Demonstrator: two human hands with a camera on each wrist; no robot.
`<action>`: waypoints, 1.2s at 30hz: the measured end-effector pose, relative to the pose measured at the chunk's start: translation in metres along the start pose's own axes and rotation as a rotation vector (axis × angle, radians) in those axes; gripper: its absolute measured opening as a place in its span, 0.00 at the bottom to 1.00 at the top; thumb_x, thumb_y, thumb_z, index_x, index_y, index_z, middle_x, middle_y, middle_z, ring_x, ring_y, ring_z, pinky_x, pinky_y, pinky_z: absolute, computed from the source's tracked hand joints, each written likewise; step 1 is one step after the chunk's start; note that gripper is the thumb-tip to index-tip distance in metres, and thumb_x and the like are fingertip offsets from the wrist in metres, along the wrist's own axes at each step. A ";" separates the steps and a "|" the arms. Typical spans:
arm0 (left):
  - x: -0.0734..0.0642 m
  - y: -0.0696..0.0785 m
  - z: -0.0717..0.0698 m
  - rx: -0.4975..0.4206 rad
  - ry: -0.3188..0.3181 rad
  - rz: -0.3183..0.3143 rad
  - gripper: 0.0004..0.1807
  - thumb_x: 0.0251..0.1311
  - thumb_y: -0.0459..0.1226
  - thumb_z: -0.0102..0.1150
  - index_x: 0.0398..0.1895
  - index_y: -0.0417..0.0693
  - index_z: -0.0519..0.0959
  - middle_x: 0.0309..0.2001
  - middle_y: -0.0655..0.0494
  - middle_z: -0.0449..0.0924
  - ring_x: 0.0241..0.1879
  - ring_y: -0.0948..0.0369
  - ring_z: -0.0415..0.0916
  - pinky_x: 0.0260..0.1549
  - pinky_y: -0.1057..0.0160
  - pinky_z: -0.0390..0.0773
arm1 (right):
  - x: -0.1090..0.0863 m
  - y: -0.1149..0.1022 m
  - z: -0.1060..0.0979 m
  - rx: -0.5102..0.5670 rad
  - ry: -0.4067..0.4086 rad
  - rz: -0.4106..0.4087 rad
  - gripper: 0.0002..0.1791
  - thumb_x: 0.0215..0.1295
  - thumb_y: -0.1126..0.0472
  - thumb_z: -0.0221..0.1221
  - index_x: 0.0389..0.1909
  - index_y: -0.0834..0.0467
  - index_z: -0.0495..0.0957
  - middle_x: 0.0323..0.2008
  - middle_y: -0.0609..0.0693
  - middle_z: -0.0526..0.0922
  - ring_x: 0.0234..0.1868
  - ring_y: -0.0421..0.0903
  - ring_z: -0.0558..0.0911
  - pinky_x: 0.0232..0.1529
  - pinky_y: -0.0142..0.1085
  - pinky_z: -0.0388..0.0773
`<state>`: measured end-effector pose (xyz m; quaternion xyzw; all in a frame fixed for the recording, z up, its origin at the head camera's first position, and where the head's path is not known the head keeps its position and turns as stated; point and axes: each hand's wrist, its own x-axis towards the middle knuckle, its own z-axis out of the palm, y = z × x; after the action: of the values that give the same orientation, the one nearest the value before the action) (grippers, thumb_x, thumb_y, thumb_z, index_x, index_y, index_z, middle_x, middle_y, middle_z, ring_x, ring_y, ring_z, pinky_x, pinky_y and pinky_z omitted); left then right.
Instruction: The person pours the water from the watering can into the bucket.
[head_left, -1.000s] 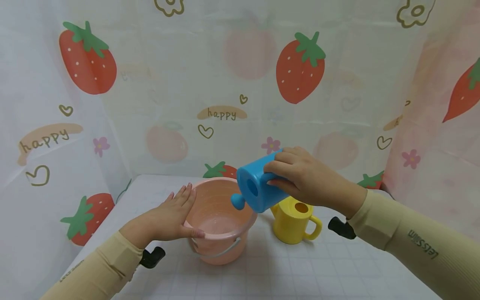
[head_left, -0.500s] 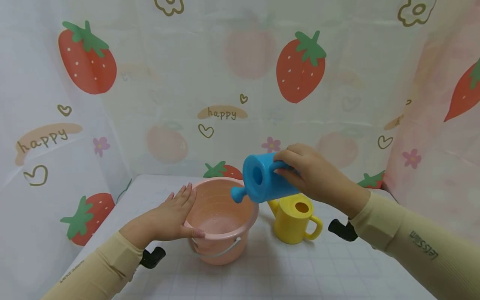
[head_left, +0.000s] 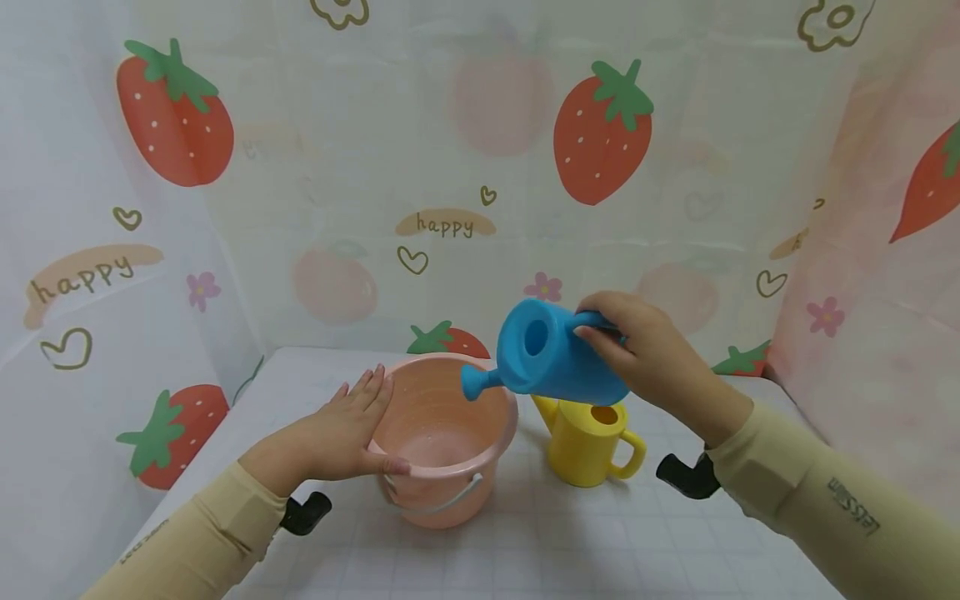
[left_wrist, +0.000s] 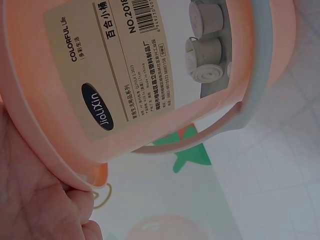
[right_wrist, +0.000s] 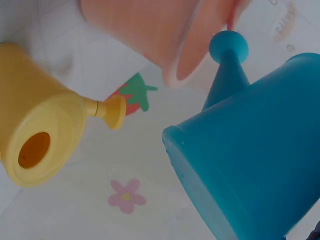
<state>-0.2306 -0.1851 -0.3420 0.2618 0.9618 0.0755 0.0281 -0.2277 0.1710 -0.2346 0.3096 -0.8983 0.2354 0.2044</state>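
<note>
A pink bucket point(head_left: 442, 500) with a pale bail handle point(head_left: 442, 502) stands on the table. My left hand point(head_left: 330, 433) rests on its near-left rim, fingers straight and thumb along the edge. In the left wrist view a printed label point(left_wrist: 110, 65) covers the bucket's side. My right hand point(head_left: 656, 350) grips the handle of a blue watering can point(head_left: 562, 358), tilted in the air. Its spout head points left over the bucket's right part; no flowing water is visible. A yellow watering can point(head_left: 588, 446) stands upright to the right of the bucket, below the blue one.
The table point(head_left: 525, 550) has a white, faintly gridded cover. Behind and at both sides hang printed curtains point(head_left: 375, 125) with strawberries and "happy" lettering. A dark wrist-mounted piece point(head_left: 688, 477) shows beneath the right wrist, another point(head_left: 306, 512) beneath the left.
The blue watering can has turned back toward upright, its top opening rising and shifting right. The right hand has moved slightly right with it. The left hand and bucket have stayed still.
</note>
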 end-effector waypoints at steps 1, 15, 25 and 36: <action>0.000 0.000 0.000 0.003 -0.002 -0.002 0.67 0.40 0.76 0.41 0.69 0.31 0.42 0.70 0.35 0.35 0.69 0.43 0.33 0.63 0.42 0.42 | -0.001 0.001 0.001 0.009 0.003 0.024 0.13 0.66 0.54 0.53 0.46 0.57 0.73 0.42 0.52 0.78 0.43 0.51 0.76 0.43 0.52 0.76; 0.000 0.000 0.000 0.006 -0.007 -0.002 0.67 0.40 0.77 0.40 0.69 0.30 0.42 0.70 0.35 0.35 0.69 0.43 0.32 0.63 0.42 0.42 | -0.018 0.020 0.003 0.172 0.062 0.237 0.17 0.68 0.49 0.48 0.47 0.56 0.71 0.44 0.55 0.76 0.48 0.57 0.74 0.49 0.60 0.69; 0.001 0.000 0.000 0.003 -0.012 -0.005 0.67 0.41 0.76 0.42 0.69 0.31 0.41 0.70 0.36 0.33 0.69 0.44 0.32 0.64 0.42 0.41 | -0.029 0.030 0.013 0.374 0.151 0.315 0.19 0.69 0.49 0.46 0.45 0.61 0.70 0.39 0.55 0.72 0.45 0.50 0.70 0.48 0.56 0.70; 0.001 0.000 0.000 -0.008 -0.008 -0.004 0.66 0.42 0.75 0.43 0.69 0.30 0.42 0.70 0.35 0.34 0.69 0.42 0.33 0.63 0.42 0.41 | -0.037 0.036 0.016 0.546 0.261 0.317 0.17 0.70 0.51 0.45 0.46 0.62 0.68 0.33 0.52 0.65 0.40 0.47 0.65 0.39 0.43 0.63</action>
<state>-0.2312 -0.1847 -0.3417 0.2603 0.9618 0.0784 0.0330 -0.2275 0.2045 -0.2768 0.1769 -0.8053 0.5336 0.1883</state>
